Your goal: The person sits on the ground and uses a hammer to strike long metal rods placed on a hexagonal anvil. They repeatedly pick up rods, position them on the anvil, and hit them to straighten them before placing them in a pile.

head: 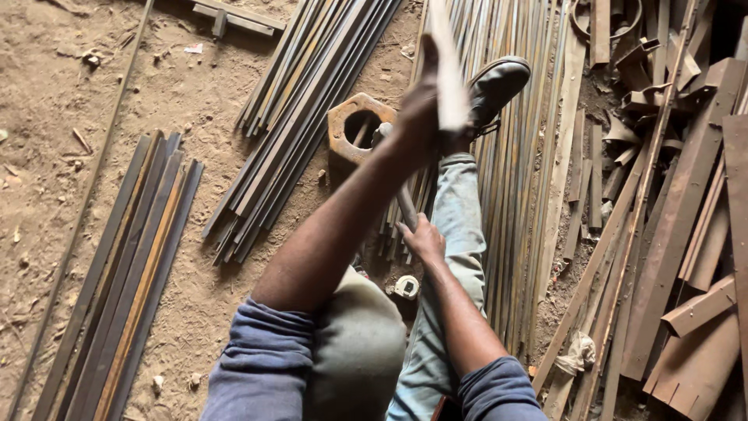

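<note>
Left hand: raised well above the ground, fingers clenched round a pale flat strip. The strip is motion-blurred and its upper end is cut off by the top edge of the frame; its material cannot be determined. The fingers themselves are blurred too, so only a closed grip can be stated.

Right hand: lower and nearer the body, fingers wrapped round the lower part of a dark metal rod. The rod runs up from this hand toward the left forearm, which hides its upper part; a rounded end shows just beside the square block.

Square rusty block with a round hole: stands on the dirt floor, just left of the left wrist. Whether the rod touches it cannot be told.

Surroundings: 1 bundle of flat steel strips lies diagonally left of the block; a second, shorter stack lies well apart at lower left. Long thin bars lie under the person's outstretched leg and dark shoe. Mixed scrap offcuts are heaped at right (individual pieces hard to separate). A small round white object sits near the knee; its kind is unclear.
</note>
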